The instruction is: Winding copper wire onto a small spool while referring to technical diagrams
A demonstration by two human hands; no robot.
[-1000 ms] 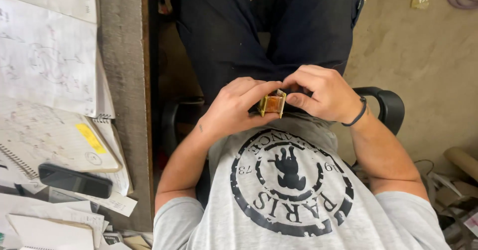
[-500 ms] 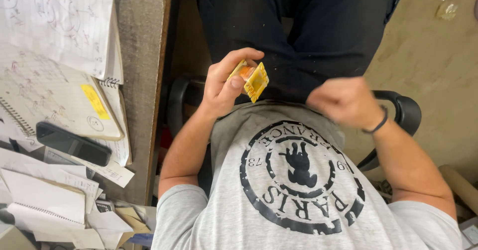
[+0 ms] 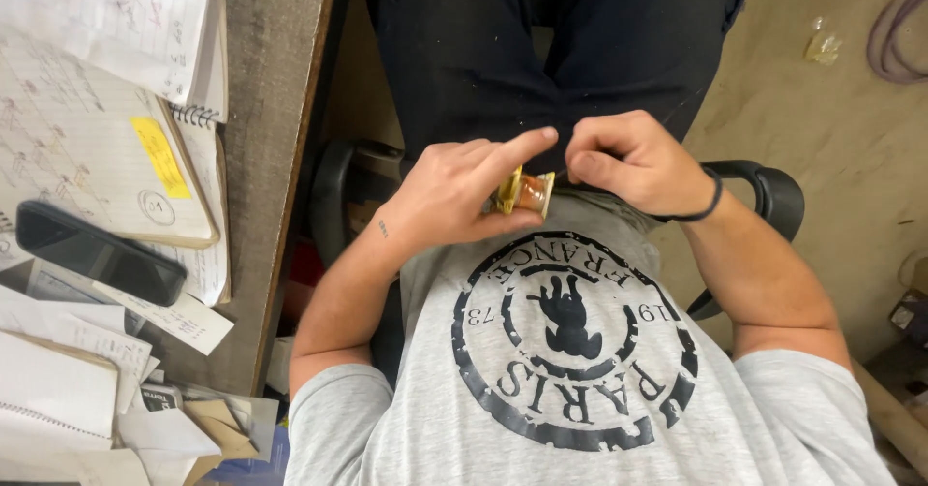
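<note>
I look down at my lap while seated. My left hand (image 3: 454, 191) holds a small yellow bobbin wound with copper wire (image 3: 524, 193) between thumb and fingers, with the index finger stretched over its top. My right hand (image 3: 633, 162), with a black band on the wrist, sits just right of the bobbin. Its thumb and forefinger are pinched together close to the bobbin's edge. Whether they hold a fine wire is too small to tell. Both hands hover over my dark trousers (image 3: 541, 51) and grey printed shirt (image 3: 580, 380).
A grey desk (image 3: 275, 109) runs along the left with spiral notebooks (image 3: 87, 147), a yellow sticky note (image 3: 159, 157), a black phone (image 3: 97, 254) and loose papers (image 3: 68, 351). Black chair armrests (image 3: 773, 191) flank me. The dusty floor (image 3: 831, 109) shows a cable at the top right.
My left hand has brought the bobbin down from the raised position to my waist. My right hand has moved left and now pinches beside it.
</note>
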